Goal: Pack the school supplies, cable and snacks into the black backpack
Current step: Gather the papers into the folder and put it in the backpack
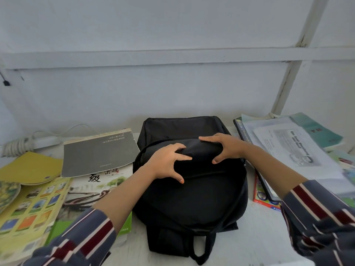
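In the head view, the black backpack (pixel 192 204) lies flat at the middle of the counter (pixel 265 237), its strap loop (pixel 201 248) toward the near edge. The left hand (pixel 167 162) and right hand (pixel 228 147) each close their grip round the bunched top flap (pixel 201 150), fingers above and thumb below, probably to lift it open for packing. Books (pixel 98 152) lie along the left edge, papers (pixel 292 148) along the right, and a white cable (pixel 17 145) at the far left corner.
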